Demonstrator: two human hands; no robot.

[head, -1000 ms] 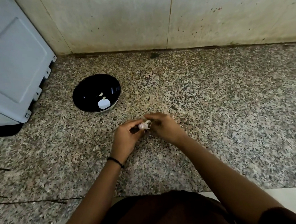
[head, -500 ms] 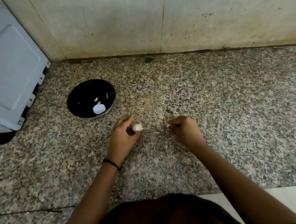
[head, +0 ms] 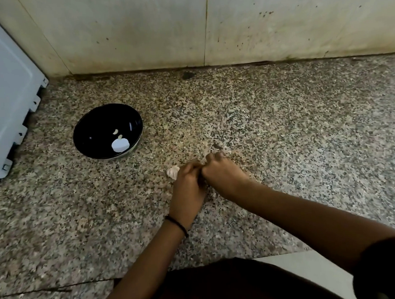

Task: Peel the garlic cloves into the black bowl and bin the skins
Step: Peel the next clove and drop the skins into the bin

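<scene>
Garlic (head: 173,171) gripped at a speckled stone counter (head: 283,132).
At left, a black bowl (head: 91,132) holds peeled cloves (head: 115,131). The left hand (head: 187,187) pinches the garlic in curled fingers; the right hand (head: 223,171), also curled, touches it, its grip hidden.

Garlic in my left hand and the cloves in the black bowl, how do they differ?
The garlic looks pinkish, with skin on; the cloves in the black bowl look pale and bare. The garlic is bigger and gripped by the left hand; the cloves lie loose. Both are garlic.
</scene>
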